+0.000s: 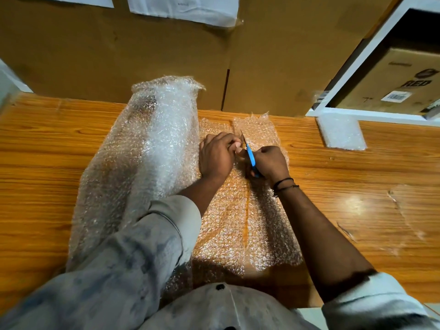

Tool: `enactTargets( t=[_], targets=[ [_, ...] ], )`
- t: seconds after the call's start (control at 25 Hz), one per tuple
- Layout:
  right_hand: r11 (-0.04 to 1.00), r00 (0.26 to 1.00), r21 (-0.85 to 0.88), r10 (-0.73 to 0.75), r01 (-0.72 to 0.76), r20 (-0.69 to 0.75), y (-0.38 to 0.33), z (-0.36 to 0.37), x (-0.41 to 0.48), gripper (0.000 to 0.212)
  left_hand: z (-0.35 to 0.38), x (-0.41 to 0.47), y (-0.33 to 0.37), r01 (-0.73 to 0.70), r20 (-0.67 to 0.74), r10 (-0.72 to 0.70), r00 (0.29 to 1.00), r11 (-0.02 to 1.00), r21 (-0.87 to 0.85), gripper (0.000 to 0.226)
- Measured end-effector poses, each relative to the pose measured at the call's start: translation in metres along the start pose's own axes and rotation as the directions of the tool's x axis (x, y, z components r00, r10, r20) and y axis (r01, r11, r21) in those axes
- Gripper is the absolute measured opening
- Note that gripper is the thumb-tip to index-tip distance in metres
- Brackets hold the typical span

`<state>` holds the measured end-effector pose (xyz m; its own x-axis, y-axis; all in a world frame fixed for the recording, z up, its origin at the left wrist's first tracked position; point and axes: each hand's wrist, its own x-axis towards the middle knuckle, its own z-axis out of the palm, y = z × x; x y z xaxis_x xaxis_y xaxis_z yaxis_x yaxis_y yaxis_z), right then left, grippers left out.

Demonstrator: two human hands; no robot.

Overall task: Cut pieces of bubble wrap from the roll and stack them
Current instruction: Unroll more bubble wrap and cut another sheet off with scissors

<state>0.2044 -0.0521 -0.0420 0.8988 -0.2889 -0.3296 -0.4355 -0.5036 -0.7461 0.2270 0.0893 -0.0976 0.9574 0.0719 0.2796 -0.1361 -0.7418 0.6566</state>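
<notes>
A thick roll of clear bubble wrap (152,148) lies on the wooden table (47,144), with a sheet (228,225) unrolled from it toward the right. A cut line runs up the sheet's middle. My right hand (269,163) grips blue-handled scissors (249,153), blades pointing away along that line. My left hand (217,156) pinches the sheet right beside the blades. A stack of cut bubble wrap pieces (340,132) lies at the table's far right.
Large cardboard boxes (142,55) stand against the table's far edge with white papers (185,8) on them. A white shelf frame (352,65) holding a printed box (400,86) is at the back right. A scrap of clear film (404,210) lies on the right.
</notes>
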Motion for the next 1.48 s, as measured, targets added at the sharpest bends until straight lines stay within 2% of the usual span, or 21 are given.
enactTargets(
  t=[0.24, 0.36, 0.44, 0.68, 0.84, 1.0, 1.08, 1.16, 1.24, 1.48],
  targets=[
    [0.997, 0.997, 0.075, 0.012, -0.018, 0.075, -0.003, -0.010, -0.006, 0.037, -0.001, 0.000, 0.002, 0.000, 0.001, 0.000, 1.000, 0.998, 0.070, 0.012],
    [0.985, 0.989, 0.166, 0.022, -0.046, 0.144, 0.000, -0.010, -0.008, 0.054, -0.002, 0.002, 0.003, -0.009, 0.021, 0.007, 1.000, 0.996, 0.086, 0.022],
    [0.985, 0.989, 0.167, 0.025, -0.050, 0.149, 0.000, -0.008, -0.005, 0.060, -0.003, 0.001, 0.003, -0.007, 0.025, 0.005, 1.000, 0.996, 0.084, 0.022],
    [0.993, 0.995, 0.110, 0.032, -0.042, 0.092, -0.009, -0.003, 0.013, 0.052, -0.005, 0.000, 0.007, 0.008, 0.023, -0.009, 1.000, 0.998, 0.056, 0.032],
    [1.000, 0.998, 0.020, -0.023, 0.022, 0.065, -0.014, -0.004, 0.018, 0.034, -0.007, 0.000, 0.008, 0.003, 0.019, -0.004, 1.000, 0.998, 0.067, 0.032],
    [0.999, 0.999, -0.035, -0.038, 0.039, 0.026, -0.012, -0.006, 0.025, 0.045, -0.006, 0.000, 0.005, -0.002, 0.000, 0.002, 1.000, 0.998, 0.059, 0.019],
    [1.000, 1.000, 0.003, -0.024, 0.024, 0.015, -0.011, -0.007, 0.024, 0.050, -0.005, -0.001, 0.006, 0.001, -0.012, 0.000, 1.000, 0.998, 0.060, 0.016],
    [0.995, 1.000, 0.102, -0.002, 0.001, 0.014, -0.010, -0.011, 0.019, 0.044, -0.004, 0.000, 0.006, 0.004, -0.021, -0.002, 1.000, 0.998, 0.070, 0.015],
    [0.983, 0.999, 0.183, 0.019, -0.023, 0.026, -0.009, -0.015, 0.014, 0.048, -0.004, 0.000, 0.005, 0.002, -0.025, 0.000, 1.000, 0.997, 0.078, 0.013],
    [0.983, 0.992, 0.177, 0.026, -0.047, 0.122, -0.014, -0.015, -0.001, 0.048, -0.002, 0.000, 0.004, 0.006, -0.022, -0.004, 1.000, 0.995, 0.098, 0.024]
  ],
)
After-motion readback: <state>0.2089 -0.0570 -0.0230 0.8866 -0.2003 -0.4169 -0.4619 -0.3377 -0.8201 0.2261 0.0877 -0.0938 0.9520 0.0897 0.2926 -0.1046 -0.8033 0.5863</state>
